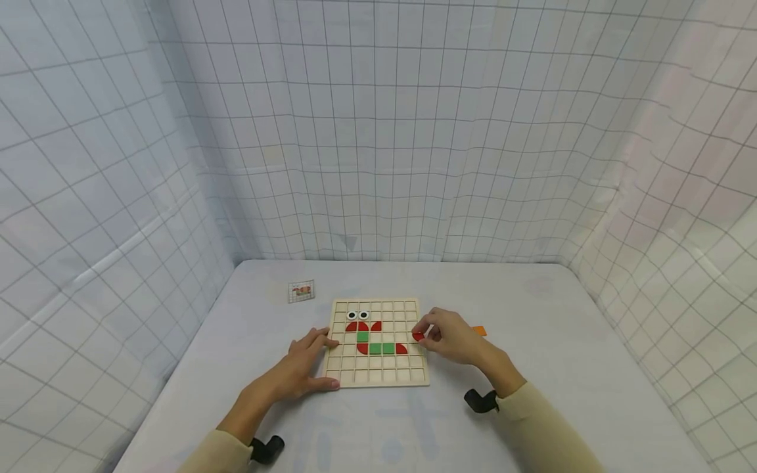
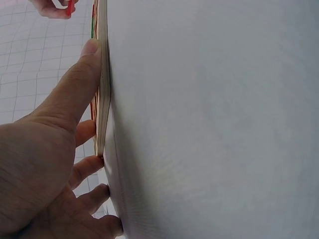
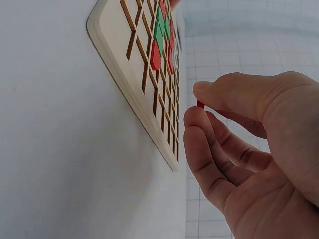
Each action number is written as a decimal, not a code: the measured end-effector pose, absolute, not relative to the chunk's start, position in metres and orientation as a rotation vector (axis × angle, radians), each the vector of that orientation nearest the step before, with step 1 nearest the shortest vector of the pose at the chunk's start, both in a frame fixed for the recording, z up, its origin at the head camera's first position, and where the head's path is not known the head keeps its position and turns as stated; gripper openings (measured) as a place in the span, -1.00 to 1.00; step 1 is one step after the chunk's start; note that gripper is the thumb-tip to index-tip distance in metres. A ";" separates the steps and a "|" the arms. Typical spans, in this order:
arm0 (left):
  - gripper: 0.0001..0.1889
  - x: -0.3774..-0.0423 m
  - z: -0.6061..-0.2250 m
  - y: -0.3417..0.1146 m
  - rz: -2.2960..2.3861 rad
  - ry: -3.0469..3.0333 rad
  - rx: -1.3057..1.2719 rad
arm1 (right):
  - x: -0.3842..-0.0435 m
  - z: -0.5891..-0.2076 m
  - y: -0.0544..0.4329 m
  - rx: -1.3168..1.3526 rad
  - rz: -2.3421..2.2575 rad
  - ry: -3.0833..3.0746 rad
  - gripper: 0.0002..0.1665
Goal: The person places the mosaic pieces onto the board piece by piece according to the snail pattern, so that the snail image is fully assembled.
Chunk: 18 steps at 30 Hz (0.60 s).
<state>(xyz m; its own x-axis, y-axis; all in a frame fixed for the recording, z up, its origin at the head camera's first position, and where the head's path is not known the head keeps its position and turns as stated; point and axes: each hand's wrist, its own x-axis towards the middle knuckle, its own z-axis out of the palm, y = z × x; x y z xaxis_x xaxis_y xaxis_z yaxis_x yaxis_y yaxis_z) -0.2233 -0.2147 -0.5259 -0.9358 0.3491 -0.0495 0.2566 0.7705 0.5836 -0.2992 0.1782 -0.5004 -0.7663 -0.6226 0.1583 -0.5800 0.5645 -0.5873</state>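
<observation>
A wooden grid board (image 1: 384,376) lies on the table, its cells partly filled with coloured tiles. Two round eye tiles (image 1: 352,316) sit near the top left, with red rounded tiles (image 1: 376,326) below them. Lower down, a row holds green square tiles (image 1: 375,349) between red rounded ones. My left hand (image 1: 296,369) rests at the board's left side, thumb on the front left corner and fingers spread along the edge. Between thumb and fingertips, my right hand (image 1: 454,338) pinches a red tile (image 3: 201,104) over the board's right edge.
An orange tile (image 1: 480,330) lies on the table behind my right hand, partly covered by it. Beyond the board's far left corner is a small picture card (image 1: 301,291) with a gridded figure. White gridded curtains (image 1: 390,151) enclose the table at the back and sides.
</observation>
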 end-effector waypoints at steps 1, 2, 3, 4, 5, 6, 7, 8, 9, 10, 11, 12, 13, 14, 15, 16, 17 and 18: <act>-0.18 -0.223 -0.526 -0.215 0.893 2.809 0.483 | -0.299 -0.500 0.175 -1.047 -0.987 2.711 -0.79; -0.18 -0.223 -0.527 -0.215 0.894 2.809 0.483 | -0.299 -0.500 0.171 -1.048 -0.987 2.706 -0.79; -0.18 -0.223 -0.527 -0.215 0.895 2.810 0.483 | -0.300 -0.500 0.167 -1.047 -0.988 2.699 -0.79; -0.18 -0.223 -0.527 -0.215 0.894 2.811 0.484 | -0.300 -0.500 0.164 -1.046 -0.987 2.696 -0.79; -0.18 -0.223 -0.527 -0.215 0.892 2.812 0.485 | -0.300 -0.500 0.160 -1.046 -0.988 2.691 -0.79; -0.18 -0.223 -0.526 -0.215 0.890 2.813 0.485 | -0.301 -0.501 0.157 -1.043 -0.987 2.689 -0.79; -0.18 -0.223 -0.526 -0.215 0.887 2.814 0.486 | -0.301 -0.501 0.153 -1.042 -0.982 2.691 -0.79; -0.18 -0.223 -0.526 -0.215 0.886 2.814 0.486 | -0.301 -0.502 0.149 -1.043 -0.976 2.691 -0.79; -0.18 -0.222 -0.526 -0.214 0.886 2.815 0.485 | -0.302 -0.503 0.146 -1.048 -0.970 2.689 -0.80; -0.18 -0.222 -0.525 -0.214 0.886 2.815 0.484 | -0.302 -0.503 0.142 -1.051 -0.967 2.687 -0.79; -0.18 -0.222 -0.525 -0.214 0.885 2.816 0.483 | -0.302 -0.503 0.139 -1.054 -0.967 2.682 -0.79; -0.18 -0.222 -0.525 -0.214 0.887 2.816 0.482 | -0.302 -0.503 0.135 -1.053 -0.965 2.678 -0.79; -0.18 -0.221 -0.524 -0.214 0.890 2.816 0.482 | -0.302 -0.503 0.132 -1.057 -0.965 2.674 -0.79; -0.19 -0.221 -0.524 -0.215 0.892 2.816 0.483 | -0.302 -0.503 0.129 -1.062 -0.968 2.670 -0.79; -0.19 -0.221 -0.524 -0.215 0.893 2.816 0.486 | -0.302 -0.503 0.126 -1.072 -0.973 2.667 -0.80; -0.19 -0.221 -0.524 -0.214 0.895 2.814 0.491 | -0.303 -0.504 0.123 -1.071 -0.979 2.667 -0.80; -0.19 -0.221 -0.524 -0.214 0.899 2.812 0.494 | -0.303 -0.505 0.121 -1.075 -0.981 2.668 -0.81; -0.19 -0.221 -0.524 -0.214 0.905 2.808 0.497 | -0.304 -0.506 0.118 -1.079 -0.980 2.673 -0.83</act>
